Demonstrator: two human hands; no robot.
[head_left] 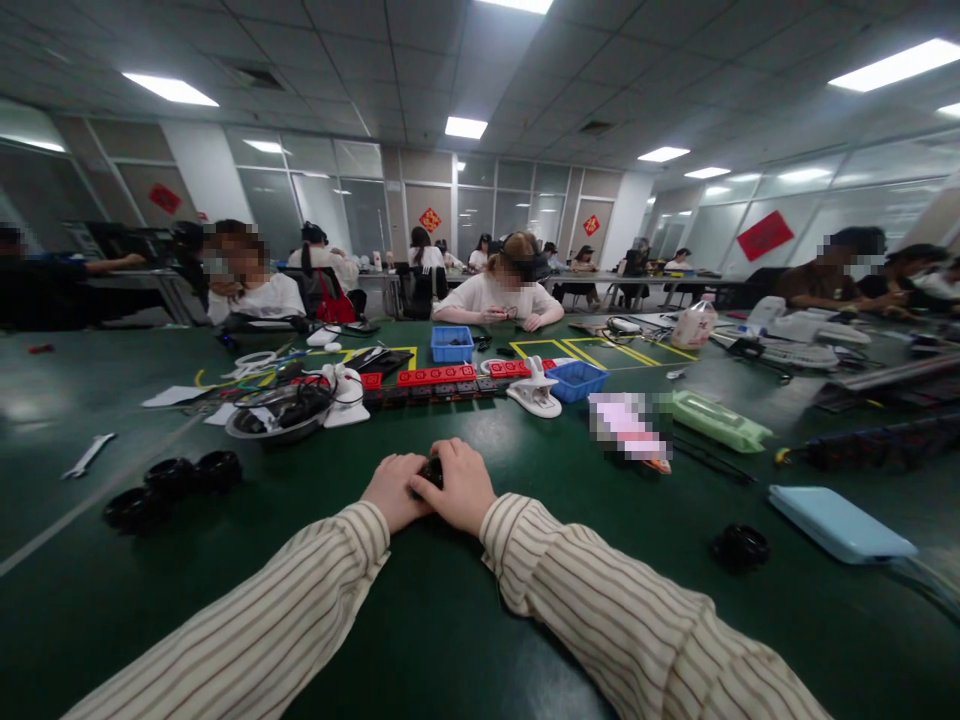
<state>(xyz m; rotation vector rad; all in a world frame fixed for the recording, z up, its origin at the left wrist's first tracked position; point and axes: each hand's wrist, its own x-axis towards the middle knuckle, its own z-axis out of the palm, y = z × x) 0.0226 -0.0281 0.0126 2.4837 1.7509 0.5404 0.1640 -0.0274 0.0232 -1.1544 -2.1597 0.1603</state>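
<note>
Both of my hands meet above the green tabletop around one glossy black round part point(430, 472), and only a small bit of it shows between my fingers. My left hand point(396, 490) is closed on its left side. From the right, my right hand point(463, 485) curls over it, thumb lying across the front. Off to the left stand similar black ring-like parts: one in front point(133, 510), one behind it point(171, 477) and a third point(218, 470). Another black ring-like part point(741, 547) sits on the right.
Beyond my hands lie a metal bowl of black cables point(247, 428), red-and-black strips point(442, 376), a white clip point(536, 392) and blue bins point(452, 344). A wrench point(88, 455) is at left; a light-blue box point(840, 522) and green pouch point(716, 420) at right. A person sits opposite.
</note>
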